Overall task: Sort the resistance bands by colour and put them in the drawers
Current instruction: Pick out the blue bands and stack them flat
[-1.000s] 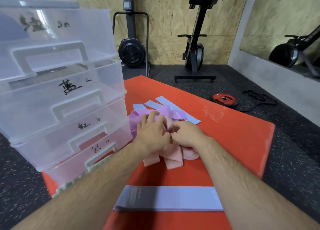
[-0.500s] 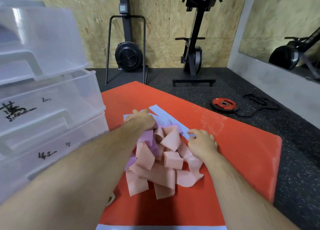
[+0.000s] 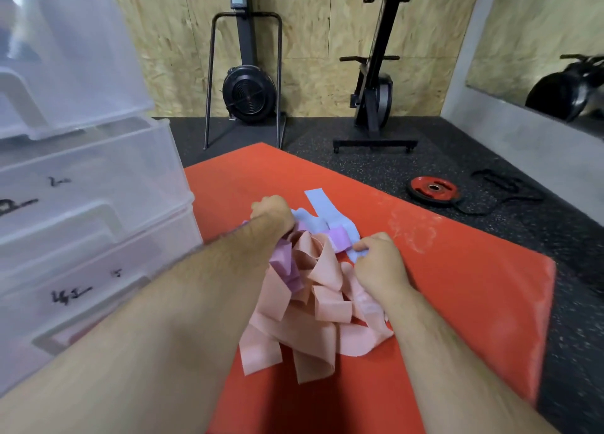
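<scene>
Heap of flat elastic resistance bands [image 3: 313,303] lies mid-way along the red foam mat [image 3: 457,286], nearer its left edge than its right. Salmon-pink loops on the near side, lilac bands [image 3: 286,263] through the middle, pale blue at the far side. Stack of clear plastic drawers [image 3: 98,204] stands at the mat's left edge. Fronts are hand-marked and all look closed.

Left hand [image 3: 273,214] reaches to the heap's far-left side, back of the hand up. Its fingers are hidden behind it, so I cannot tell the grip. Right hand [image 3: 379,260] is at the heap's right side, fingertips curled and pinching the near end of a pale blue band [image 3: 322,208].

That band lies flat. Its long axis runs from the right hand away and slightly left, free end pointing at the mat's far edge.

Judgement: the step in hand is separating colours, and nothing looks ready for a drawer yet. Next move probably calls for drawing the blue strip out lengthwise while the other hand pins the tangle — a lilac loop lies over it and may drag along
</scene>
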### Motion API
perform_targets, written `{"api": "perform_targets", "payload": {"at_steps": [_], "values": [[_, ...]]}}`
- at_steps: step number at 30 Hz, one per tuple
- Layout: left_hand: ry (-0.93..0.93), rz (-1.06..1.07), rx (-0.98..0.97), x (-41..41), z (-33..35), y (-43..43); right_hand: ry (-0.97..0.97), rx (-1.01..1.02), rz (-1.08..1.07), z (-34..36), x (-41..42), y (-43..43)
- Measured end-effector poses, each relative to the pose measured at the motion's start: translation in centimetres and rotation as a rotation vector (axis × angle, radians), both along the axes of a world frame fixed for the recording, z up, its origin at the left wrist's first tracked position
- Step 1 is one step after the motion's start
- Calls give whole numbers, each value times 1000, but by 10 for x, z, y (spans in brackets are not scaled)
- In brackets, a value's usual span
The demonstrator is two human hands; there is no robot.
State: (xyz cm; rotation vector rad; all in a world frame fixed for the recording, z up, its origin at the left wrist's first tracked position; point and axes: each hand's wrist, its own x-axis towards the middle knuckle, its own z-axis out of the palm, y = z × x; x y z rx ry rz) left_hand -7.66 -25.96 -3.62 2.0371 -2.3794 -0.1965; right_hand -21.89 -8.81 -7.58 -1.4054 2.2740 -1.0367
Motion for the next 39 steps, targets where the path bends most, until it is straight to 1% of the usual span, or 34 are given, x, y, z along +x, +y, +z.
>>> {"api": "perform_targets", "payload": {"at_steps": [2,4,6,7,8,9,11,14,18,22,25,27,29,31,33,36,38,39], "values": [[0,-63,16,1,6,9,-10,7,3,4,2,3],[134,-72,18,2,12,16,-1,2,2,7,1,9],[230,-132,29,2,24,14,5,-24,-6,13,-3,14],[308,-143,13,2,33,14,5,-44,-13,17,-6,18],[475,-100,34,0,45,12,7,-68,-19,22,-10,20],[573,-113,35,-1,61,13,14,-94,-25,28,-13,22],[569,-223,-84,-4,88,17,33,-151,-32,44,-19,26],[620,-290,-246,-9,121,28,17,-238,-51,74,-24,32],[738,-377,-371,-6,158,51,15,-324,-56,118,-25,46],[735,-466,-531,2,195,75,-20,-376,-18,153,-19,73],[773,-500,-614,10,221,95,-92,-398,13,172,-12,89],[789,-523,-641,15,234,111,-149,-407,45,182,-6,98],[768,-551,-652,21,240,127,-152,-422,60,190,0,110],[693,-584,-641,29,236,139,-82,-442,56,194,6,123],[632,-593,-588,36,219,149,-36,-449,55,195,10,133],[617,-576,-487,46,182,160,2,-418,79,192,16,142],[598,-539,-427,49,153,162,105,-376,103,187,19,143],[557,-526,-390,48,139,161,148,-358,112,183,19,143]]}}
